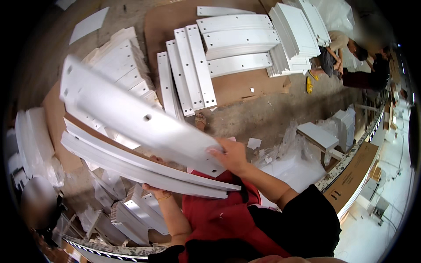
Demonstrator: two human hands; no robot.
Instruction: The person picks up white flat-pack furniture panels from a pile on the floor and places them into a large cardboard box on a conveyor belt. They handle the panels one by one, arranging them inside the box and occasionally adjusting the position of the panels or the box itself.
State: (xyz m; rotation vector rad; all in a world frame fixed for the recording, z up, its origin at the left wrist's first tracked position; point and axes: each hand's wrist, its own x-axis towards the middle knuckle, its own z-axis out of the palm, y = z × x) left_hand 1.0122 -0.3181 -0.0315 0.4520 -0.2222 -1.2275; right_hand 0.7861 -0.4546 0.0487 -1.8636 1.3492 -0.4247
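My right hand (231, 156) grips the near end of a long white panel (131, 115) with small drilled holes, held up and blurred with motion. Under it my left hand (154, 189), mostly hidden, supports a stack of two or three long curved white panels (131, 168) with brown edges. Both hands are raised above my red garment (223, 210).
Rows of white boards (188, 70) lie on a brown sheet (232, 90) on the floor ahead, with a pile of white panels (120, 61) at left and a tall stack (298, 35) at the back right. A person (346, 57) crouches far right. Plastic wrap (289, 158) and metal parts (131, 215) lie near.
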